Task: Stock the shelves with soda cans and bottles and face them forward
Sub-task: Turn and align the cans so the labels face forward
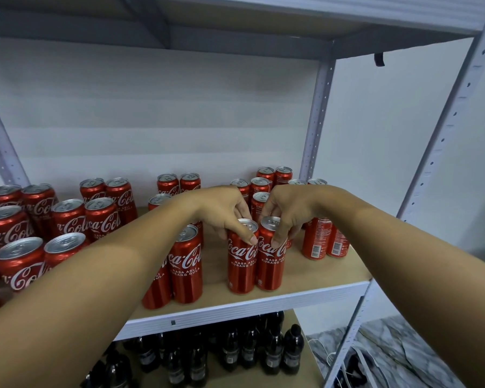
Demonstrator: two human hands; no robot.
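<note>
Left hand [221, 211]: fingers grip the top of left can [242, 259].
Right hand [289, 211]: fingers grip touching right can [270, 256].
Shelf [291, 296]: both cans upright, logos forward.

Both forearms are bare to the frame's edge, with no sleeves showing. The left hand [221, 211] and right hand [287, 210] are bare too.

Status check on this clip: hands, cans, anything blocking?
Left hand grips one front can, right hand its neighbour. Both logos forward. Two cans far right show barcodes. Nothing blocking.
</note>
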